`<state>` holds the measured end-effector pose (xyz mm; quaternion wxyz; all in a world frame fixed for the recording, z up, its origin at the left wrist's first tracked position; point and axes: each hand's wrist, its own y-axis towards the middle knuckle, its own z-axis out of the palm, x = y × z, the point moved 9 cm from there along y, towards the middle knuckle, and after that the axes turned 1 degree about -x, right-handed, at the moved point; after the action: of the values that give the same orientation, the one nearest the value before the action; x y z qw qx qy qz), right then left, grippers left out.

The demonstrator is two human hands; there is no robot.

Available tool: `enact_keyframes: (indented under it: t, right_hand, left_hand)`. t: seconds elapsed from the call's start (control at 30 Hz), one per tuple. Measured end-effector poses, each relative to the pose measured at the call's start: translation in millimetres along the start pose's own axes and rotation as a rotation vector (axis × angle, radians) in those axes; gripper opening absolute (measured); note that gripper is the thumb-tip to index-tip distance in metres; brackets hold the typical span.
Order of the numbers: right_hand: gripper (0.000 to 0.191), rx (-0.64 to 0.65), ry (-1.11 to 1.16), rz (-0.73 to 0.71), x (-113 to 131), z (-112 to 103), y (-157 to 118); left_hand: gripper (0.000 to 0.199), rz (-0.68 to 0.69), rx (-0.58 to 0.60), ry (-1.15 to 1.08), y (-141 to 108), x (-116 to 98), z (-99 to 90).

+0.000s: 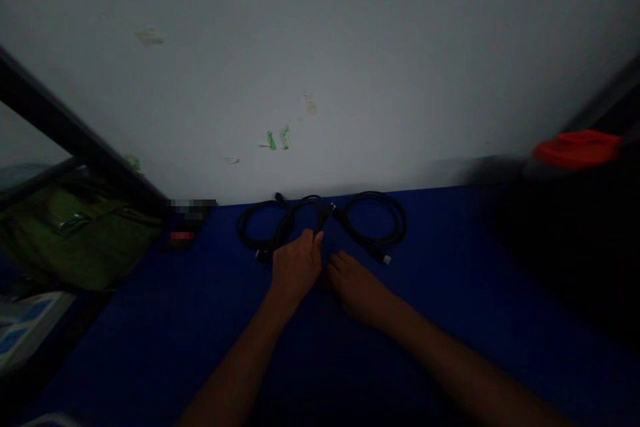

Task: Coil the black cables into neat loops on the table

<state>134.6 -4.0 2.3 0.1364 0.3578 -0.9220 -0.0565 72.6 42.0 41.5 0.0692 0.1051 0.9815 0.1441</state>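
Note:
My left hand point(296, 265) is closed on a looped black cable point(284, 228), whose coil stands out beyond the fingers. A second coiled black cable point(241, 230) lies behind it to the left, partly overlapped by the held one. To the right, another coiled black cable point(403, 219) rests on the blue surface with its two plug ends showing. My right hand point(354, 285) is just right of the left hand, low over the surface, with fingers curled in. Whatever those fingers may hold is hidden.
A pale wall point(375, 80) rises behind the blue surface point(450, 267). At the left are a dark metal post point(65, 117), a green bag point(85, 227) and a small dark item point(193, 220). A dark bulk with a red top point(577, 149) is at the right.

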Motion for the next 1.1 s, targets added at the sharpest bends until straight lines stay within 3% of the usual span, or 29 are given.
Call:
enact_keyframes:
  t: [0.17, 0.4, 0.6, 0.7, 0.8, 0.93, 1.1]
  right_hand:
    - [0.014, 0.014, 0.07, 0.059, -7, -4, -2]
    - [0.005, -0.055, 0.185, 0.083, -10, -4, -2]
    - [0.009, -0.355, 0.691, 0.375, -55, -20, -8]
    - [0.015, -0.457, 1.083, 0.601, -76, -8, -15]
    - [0.021, -0.53, 1.563, 0.771, -81, 12, -21]
    - [0.022, -0.474, 2.027, 0.824, -69, 29, -17]
    - [0.017, -0.389, 2.195, 0.819, -60, 35, -15]
  left_hand:
    - [0.037, -0.019, 0.022, -0.057, 1, 3, 3.3]
    - [0.035, -0.018, 0.152, -0.485, 2, 6, 25.1]
    - [0.04, -0.005, 0.185, -0.62, 3, 4, 31.7]
    - [0.04, 0.024, 0.177, -0.624, -1, -3, 27.9]
    - [0.037, 0.053, 0.174, -0.586, -5, -11, 24.9]
    - [0.033, 0.119, 0.171, -0.544, -9, -23, 23.1]
    - [0.031, 0.128, 0.213, -0.51, -11, -26, 28.3]
